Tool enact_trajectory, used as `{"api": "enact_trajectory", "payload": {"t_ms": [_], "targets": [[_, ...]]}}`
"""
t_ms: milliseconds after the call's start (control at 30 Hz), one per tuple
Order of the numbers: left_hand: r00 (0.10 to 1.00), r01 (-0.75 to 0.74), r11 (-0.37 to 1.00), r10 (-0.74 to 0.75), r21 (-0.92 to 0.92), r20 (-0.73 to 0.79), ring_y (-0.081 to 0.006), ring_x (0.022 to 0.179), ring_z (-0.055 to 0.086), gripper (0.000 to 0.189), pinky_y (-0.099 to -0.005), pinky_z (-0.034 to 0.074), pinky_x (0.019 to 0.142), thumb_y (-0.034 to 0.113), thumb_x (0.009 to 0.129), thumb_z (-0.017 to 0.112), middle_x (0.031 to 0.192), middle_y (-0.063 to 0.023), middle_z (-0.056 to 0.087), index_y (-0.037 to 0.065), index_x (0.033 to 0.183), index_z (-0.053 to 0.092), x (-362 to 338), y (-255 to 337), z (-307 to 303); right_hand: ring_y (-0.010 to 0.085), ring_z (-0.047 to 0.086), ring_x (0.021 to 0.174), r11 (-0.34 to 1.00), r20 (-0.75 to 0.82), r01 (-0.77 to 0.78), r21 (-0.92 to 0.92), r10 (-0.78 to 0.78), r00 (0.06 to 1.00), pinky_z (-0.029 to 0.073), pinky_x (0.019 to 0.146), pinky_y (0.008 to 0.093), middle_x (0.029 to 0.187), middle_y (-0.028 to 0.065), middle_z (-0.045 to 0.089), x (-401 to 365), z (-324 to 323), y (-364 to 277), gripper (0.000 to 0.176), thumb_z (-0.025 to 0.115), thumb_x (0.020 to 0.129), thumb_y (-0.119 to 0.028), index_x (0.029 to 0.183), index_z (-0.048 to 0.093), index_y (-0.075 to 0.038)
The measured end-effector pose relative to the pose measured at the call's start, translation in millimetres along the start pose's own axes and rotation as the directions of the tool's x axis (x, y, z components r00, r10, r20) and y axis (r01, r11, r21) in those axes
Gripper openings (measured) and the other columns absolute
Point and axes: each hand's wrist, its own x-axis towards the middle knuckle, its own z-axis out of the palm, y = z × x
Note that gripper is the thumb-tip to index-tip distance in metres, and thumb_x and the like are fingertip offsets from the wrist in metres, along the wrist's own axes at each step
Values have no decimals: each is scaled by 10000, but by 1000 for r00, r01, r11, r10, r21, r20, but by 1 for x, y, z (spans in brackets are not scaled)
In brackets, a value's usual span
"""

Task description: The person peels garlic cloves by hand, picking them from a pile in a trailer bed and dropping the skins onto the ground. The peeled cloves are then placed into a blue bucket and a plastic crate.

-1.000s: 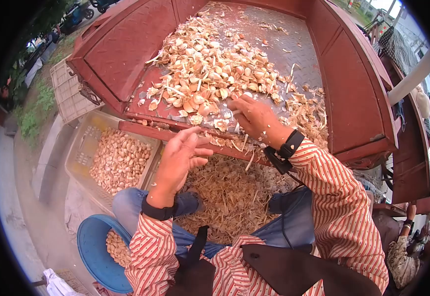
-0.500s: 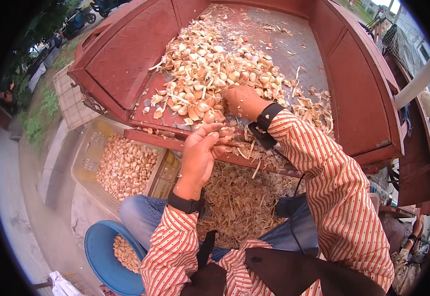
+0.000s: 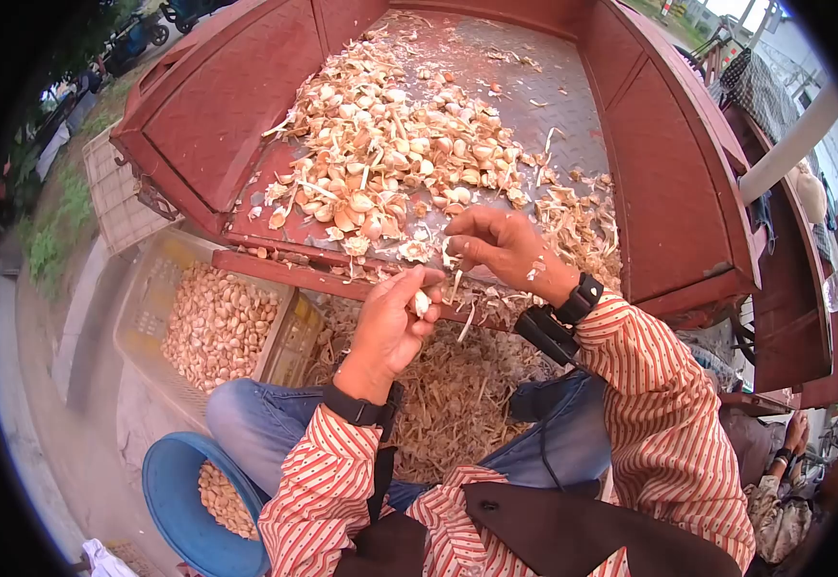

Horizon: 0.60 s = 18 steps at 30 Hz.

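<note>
My left hand (image 3: 392, 325) is closed around a pale garlic clove (image 3: 422, 305), held just in front of the red cart bed's edge. Close by on the right, my right hand (image 3: 507, 252) pinches a whitish strip of garlic skin (image 3: 452, 258) between thumb and fingers. Just beyond both hands, a heap of garlic cloves (image 3: 395, 144) mixed with dry skins and stalks lies on the cart bed (image 3: 573, 106). Loose skin scraps are scattered along its near edge.
A yellowish plastic crate (image 3: 150, 332) of garlic cloves stands at the left, with a blue bucket (image 3: 164, 481) of peeled-looking cloves below it. Husks (image 3: 448, 404) cover the ground between my knees. Red side walls (image 3: 674, 163) flank the bed. Another person's arm (image 3: 785, 457) shows lower right.
My right hand has drawn back from the garlic heap, now holding a strip of skin. The left hand has turned slightly, showing a clove in its fingers. The view has shifted a little.
</note>
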Motion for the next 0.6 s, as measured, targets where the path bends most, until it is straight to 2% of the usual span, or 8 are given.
{"api": "enact_trajectory", "payload": {"t_ms": [67, 100, 167, 233, 300, 400, 467, 600], "targets": [[989, -142, 990, 142, 3, -40, -80, 541, 474, 194, -137, 333, 386, 192, 925, 485, 719, -45, 516, 9, 953, 540, -41, 24, -11, 157, 581, 590, 989, -109, -41, -142, 26, 994, 458, 547, 288, 679, 73, 620, 19, -15, 19, 122, 613, 813, -116, 862, 599, -4], [957, -265, 958, 276, 107, -95, -72, 516, 458, 183, -141, 315, 379, 187, 923, 487, 695, -37, 506, 10, 936, 535, -67, 41, -20, 223, 587, 581, 916, -81, -41, -400, 9, 997, 455, 558, 331, 671, 97, 614, 30, -24, 11, 105, 612, 787, -115, 847, 613, -30], [789, -414, 788, 561, 456, -252, -35, 451, 402, 181, -148, 264, 373, 189, 917, 499, 642, -7, 500, 19, 891, 554, -124, 70, -55, 307, 602, 669, 799, -42, 145, -584, -208, 977, 466, 611, 386, 738, 133, 623, 56, -32, 42, 126, 615, 754, -136, 840, 621, -44], [596, -232, 607, 707, 760, -382, -61, 496, 442, 179, -173, 311, 409, 172, 905, 496, 653, -12, 522, 11, 885, 570, -188, 93, -117, 344, 594, 731, 749, 0, 141, -648, -185, 983, 465, 641, 415, 782, 151, 623, 70, -25, 43, 135, 608, 741, -140, 834, 622, -43], [546, 478, 136, 728, 868, -415, -127, 646, 542, 225, -226, 432, 571, 176, 889, 511, 768, -56, 582, -29, 956, 574, -278, 97, -224, 350, 587, 782, 695, 51, 145, -704, -153, 987, 460, 680, 424, 809, 157, 616, 81, -15, 50, 157, 604, 741, -148, 855, 619, -41], [467, 566, -109, 859, 817, -209, -161, 813, 566, 282, -267, 443, 752, 178, 876, 526, 903, -101, 602, -55, 1029, 563, -290, 79, -240, 325, 575, 834, 631, 121, 149, -761, -87, 989, 450, 738, 408, 811, 148, 593, 84, -11, 47, 175, 590, 760, -146, 900, 608, -41], [532, 280, 179, 789, 943, -307, -138, 876, 551, 273, -244, 426, 791, 167, 876, 532, 958, -106, 593, -45, 1043, 569, -231, 92, -150, 329, 574, 829, 658, 117, 167, -735, -119, 986, 450, 732, 412, 818, 149, 594, 76, -12, 51, 157, 594, 758, -141, 874, 600, -36], [760, -209, 252, 650, 945, -5, -90, 760, 568, 230, -231, 449, 662, 144, 883, 534, 847, -59, 605, -30, 1027, 578, -105, 77, -38, 342, 570, 817, 699, 126, 189, -689, -141, 982, 451, 700, 425, 813, 173, 586, 67, -17, 52, 149, 594, 731, -111, 851, 585, -21]]}}
